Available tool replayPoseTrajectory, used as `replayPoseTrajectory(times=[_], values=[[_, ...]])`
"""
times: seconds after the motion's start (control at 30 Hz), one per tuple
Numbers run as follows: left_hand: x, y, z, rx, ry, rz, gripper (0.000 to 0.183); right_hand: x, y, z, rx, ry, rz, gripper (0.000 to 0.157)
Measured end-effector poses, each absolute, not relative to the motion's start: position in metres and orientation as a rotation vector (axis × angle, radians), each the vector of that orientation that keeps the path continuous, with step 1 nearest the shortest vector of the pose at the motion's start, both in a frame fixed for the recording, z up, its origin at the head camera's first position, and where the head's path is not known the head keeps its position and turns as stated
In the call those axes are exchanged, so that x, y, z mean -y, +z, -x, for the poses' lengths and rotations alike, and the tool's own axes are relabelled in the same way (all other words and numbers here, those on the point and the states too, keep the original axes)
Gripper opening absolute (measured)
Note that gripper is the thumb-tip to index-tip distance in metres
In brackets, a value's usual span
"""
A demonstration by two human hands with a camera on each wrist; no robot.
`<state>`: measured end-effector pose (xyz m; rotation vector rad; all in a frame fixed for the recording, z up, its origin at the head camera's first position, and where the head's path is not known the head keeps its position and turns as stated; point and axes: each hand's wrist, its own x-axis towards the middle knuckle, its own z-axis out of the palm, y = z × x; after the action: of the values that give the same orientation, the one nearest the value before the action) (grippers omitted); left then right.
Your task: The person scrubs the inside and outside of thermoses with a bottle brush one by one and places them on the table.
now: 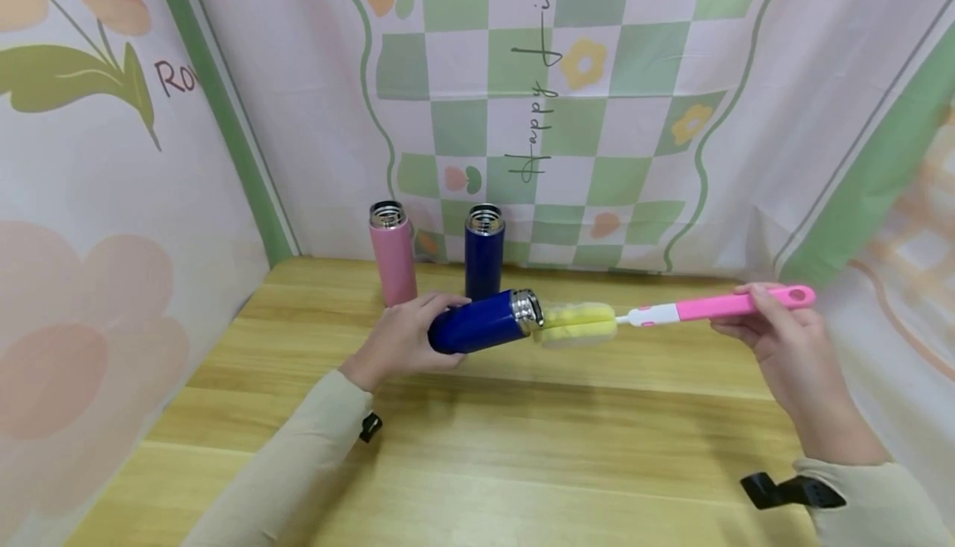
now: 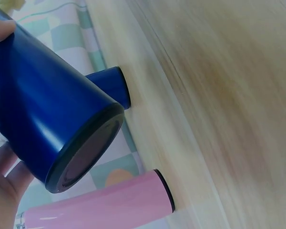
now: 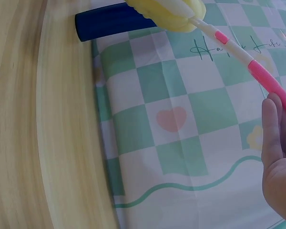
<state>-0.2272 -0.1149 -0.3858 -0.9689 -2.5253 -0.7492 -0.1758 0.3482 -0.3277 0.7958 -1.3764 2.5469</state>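
Observation:
My left hand (image 1: 406,336) grips a dark blue bottle (image 1: 481,321) round its body above the table, tilted nearly level with its open steel mouth toward the right. In the left wrist view the base of this bottle (image 2: 62,109) faces the camera. My right hand (image 1: 791,348) holds a bottle brush (image 1: 716,306) by its pink handle. The brush's yellow sponge head (image 1: 582,323) is at the bottle's mouth; whether its tip is inside, I cannot tell. The right wrist view shows the sponge head (image 3: 171,12) cut by the top edge.
Behind the left hand a pink bottle (image 1: 393,257) stands upright and uncapped on the wooden table (image 1: 522,464). A second blue bottle (image 1: 484,253) stands to its right, also uncapped. A checked green and white curtain (image 1: 462,128) hangs along the table's back edge.

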Motion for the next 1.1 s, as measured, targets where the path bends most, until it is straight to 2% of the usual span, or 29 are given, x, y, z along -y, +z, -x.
replayPoseTrajectory(times=[1.1], values=[[0.110, -0.386, 0.227, 2.567, -0.557, 0.977, 0.070, -0.333, -0.324, 0.182, 1.233, 2.712, -0.899, 0.038]])
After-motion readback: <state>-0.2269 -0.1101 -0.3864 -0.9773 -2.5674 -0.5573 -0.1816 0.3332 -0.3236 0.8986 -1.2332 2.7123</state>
